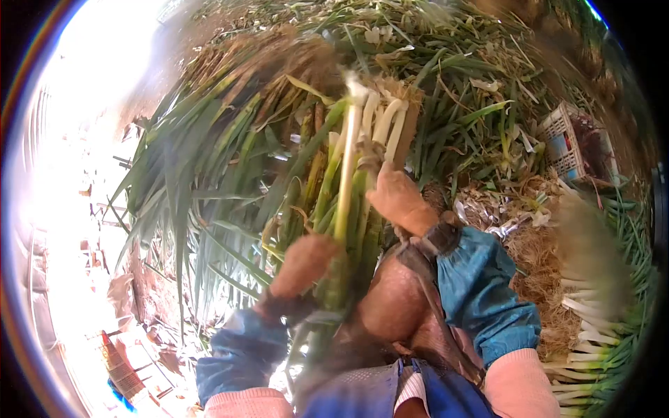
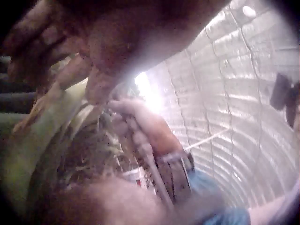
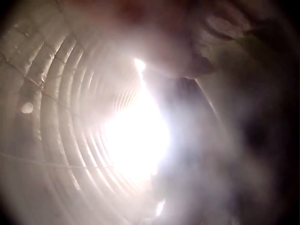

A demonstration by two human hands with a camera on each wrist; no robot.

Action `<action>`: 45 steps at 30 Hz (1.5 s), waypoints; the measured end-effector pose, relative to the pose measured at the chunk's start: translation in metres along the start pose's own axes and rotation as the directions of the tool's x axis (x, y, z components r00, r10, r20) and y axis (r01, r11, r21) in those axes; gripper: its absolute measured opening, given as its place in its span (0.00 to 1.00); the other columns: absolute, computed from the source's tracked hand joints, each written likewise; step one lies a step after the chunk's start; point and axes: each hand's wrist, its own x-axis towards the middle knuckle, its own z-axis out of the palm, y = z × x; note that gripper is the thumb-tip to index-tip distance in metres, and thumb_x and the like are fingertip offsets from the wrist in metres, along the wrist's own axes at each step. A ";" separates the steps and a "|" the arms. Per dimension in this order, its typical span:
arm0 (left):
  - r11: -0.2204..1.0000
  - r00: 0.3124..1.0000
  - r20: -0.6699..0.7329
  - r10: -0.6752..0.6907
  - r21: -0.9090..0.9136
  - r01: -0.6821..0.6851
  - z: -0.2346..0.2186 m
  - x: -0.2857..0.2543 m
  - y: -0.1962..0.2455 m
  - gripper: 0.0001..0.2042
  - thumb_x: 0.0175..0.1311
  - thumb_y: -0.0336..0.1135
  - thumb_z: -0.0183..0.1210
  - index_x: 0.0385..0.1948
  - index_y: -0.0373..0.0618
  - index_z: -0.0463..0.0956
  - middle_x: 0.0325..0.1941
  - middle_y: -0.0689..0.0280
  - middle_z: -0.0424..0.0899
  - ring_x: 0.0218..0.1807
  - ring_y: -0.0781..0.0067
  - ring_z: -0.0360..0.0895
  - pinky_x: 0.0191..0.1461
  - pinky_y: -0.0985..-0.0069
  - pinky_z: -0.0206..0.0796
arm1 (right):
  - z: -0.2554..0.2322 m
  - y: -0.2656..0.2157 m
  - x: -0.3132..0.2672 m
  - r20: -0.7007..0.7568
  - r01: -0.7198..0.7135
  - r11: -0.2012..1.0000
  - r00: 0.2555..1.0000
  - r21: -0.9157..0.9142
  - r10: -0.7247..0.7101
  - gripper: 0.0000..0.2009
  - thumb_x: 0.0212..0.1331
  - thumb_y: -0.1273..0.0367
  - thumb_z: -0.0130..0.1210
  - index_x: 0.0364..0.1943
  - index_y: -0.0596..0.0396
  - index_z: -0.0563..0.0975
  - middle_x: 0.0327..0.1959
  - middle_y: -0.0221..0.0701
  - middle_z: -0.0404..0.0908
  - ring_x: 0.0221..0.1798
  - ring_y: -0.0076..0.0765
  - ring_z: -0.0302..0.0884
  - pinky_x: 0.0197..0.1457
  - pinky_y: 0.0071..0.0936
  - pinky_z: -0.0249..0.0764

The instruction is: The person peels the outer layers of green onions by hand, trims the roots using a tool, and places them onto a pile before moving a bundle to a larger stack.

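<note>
Across my lap lie several long green onions point(image 1: 347, 174), white stalks and rooty ends pointing away. My left hand point(image 1: 303, 266), blurred, grips their green leaves low down. In the left wrist view, curled left fingers point(image 2: 93, 84) show against a yellow-green leaf point(image 2: 70, 103). My right hand point(image 1: 403, 202) holds the pale stalks higher up, its fingertips at the white part; the left wrist view shows this right hand point(image 2: 152, 126) too. Blurred right fingers point(image 3: 199, 65) meet a pale green stalk in the right wrist view.
A big heap of green onions point(image 1: 209, 139) with drooping leaves stands on the left, with loose leaves point(image 1: 460, 63) beyond. A white plastic crate point(image 1: 561, 143) is at the right. Below it lies a row of green onions point(image 1: 592, 348) with hairy roots point(image 1: 540, 272).
</note>
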 end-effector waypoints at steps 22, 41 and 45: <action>0.932 0.819 -0.471 -0.328 -0.017 0.363 0.028 0.122 -0.169 0.10 0.54 0.35 0.51 0.32 0.38 0.73 0.34 0.49 0.77 0.39 0.45 0.74 0.40 0.57 0.65 | 0.027 -0.033 -0.002 0.218 0.125 0.982 0.964 0.140 -0.153 0.26 0.43 0.61 0.60 0.40 0.71 0.67 0.35 0.59 0.75 0.43 0.62 0.73 0.48 0.42 0.69; 0.890 0.865 -0.320 -0.387 0.118 0.441 -0.032 0.098 -0.110 0.15 0.42 0.39 0.63 0.28 0.38 0.72 0.33 0.50 0.77 0.41 0.45 0.73 0.42 0.57 0.64 | 0.028 -0.056 -0.023 0.250 0.148 0.980 0.951 0.137 -0.179 0.23 0.47 0.64 0.54 0.41 0.72 0.64 0.30 0.60 0.76 0.38 0.63 0.75 0.44 0.44 0.73; 0.905 0.897 -0.253 -0.364 0.132 0.404 -0.037 0.095 -0.101 0.17 0.40 0.38 0.65 0.30 0.40 0.72 0.35 0.51 0.77 0.43 0.47 0.73 0.44 0.61 0.65 | 0.013 -0.061 -0.043 0.294 0.270 0.961 0.915 0.061 -0.276 0.24 0.47 0.64 0.54 0.41 0.73 0.64 0.30 0.59 0.76 0.38 0.63 0.75 0.43 0.45 0.73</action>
